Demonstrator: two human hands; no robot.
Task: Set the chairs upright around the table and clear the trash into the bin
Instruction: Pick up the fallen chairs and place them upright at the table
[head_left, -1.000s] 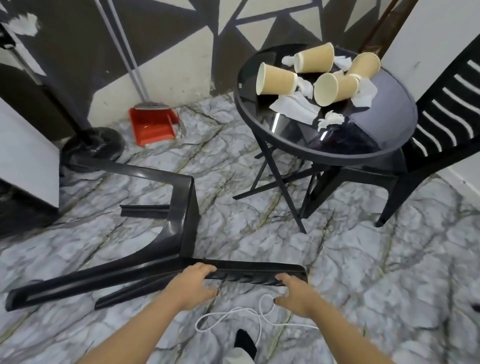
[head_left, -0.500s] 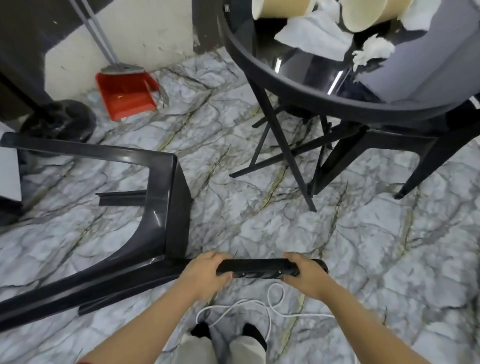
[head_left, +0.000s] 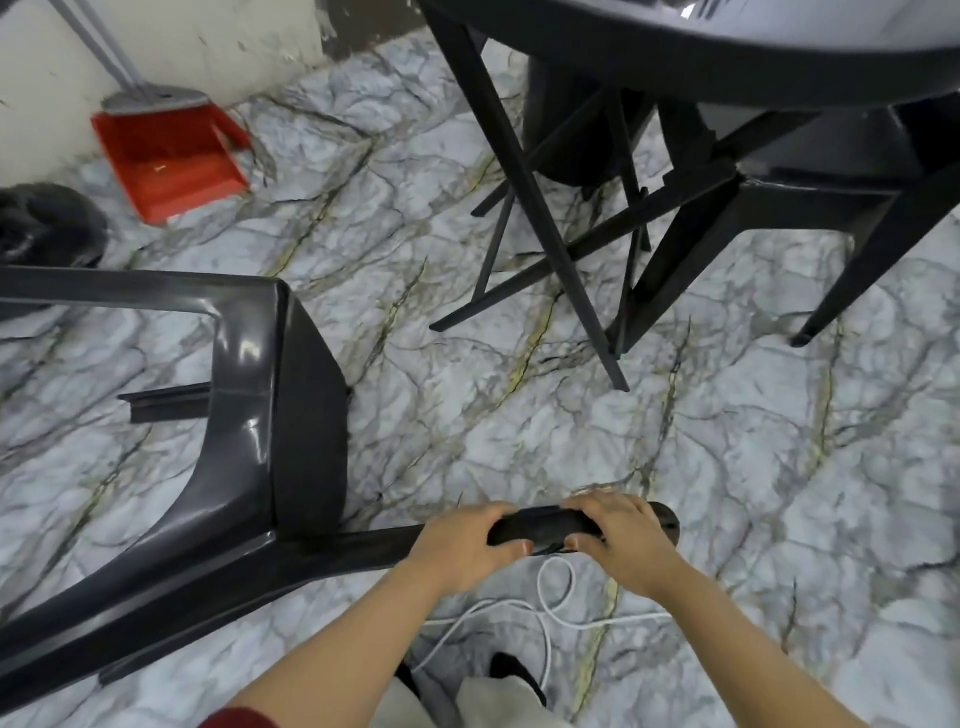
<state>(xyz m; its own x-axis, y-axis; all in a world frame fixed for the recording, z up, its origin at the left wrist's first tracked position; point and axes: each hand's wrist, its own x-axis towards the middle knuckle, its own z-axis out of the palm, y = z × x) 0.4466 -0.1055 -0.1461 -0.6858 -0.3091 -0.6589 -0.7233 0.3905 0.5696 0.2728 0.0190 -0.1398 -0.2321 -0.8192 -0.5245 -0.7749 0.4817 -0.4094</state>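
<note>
A black plastic chair (head_left: 270, 415) lies tipped over on the marble floor at the left, its legs stretching to the left edge. My left hand (head_left: 460, 545) and my right hand (head_left: 618, 540) both grip the top rail of its backrest, close together near the rail's right end. The round black table (head_left: 701, 47) fills the top right; only its rim and folding legs show, and its top is out of view. A second black chair (head_left: 831, 197) stands upright behind the table legs at the right.
A red dustpan (head_left: 166, 161) with a grey handle leans at the wall, top left. A black round object (head_left: 41, 223) sits at the left edge. A white cable (head_left: 550, 597) loops on the floor by my feet.
My view has dropped lower and closer, so the cups and tissues on the table left the frame. My hands moved closer together on the rail, which has come up off the floor slightly.
</note>
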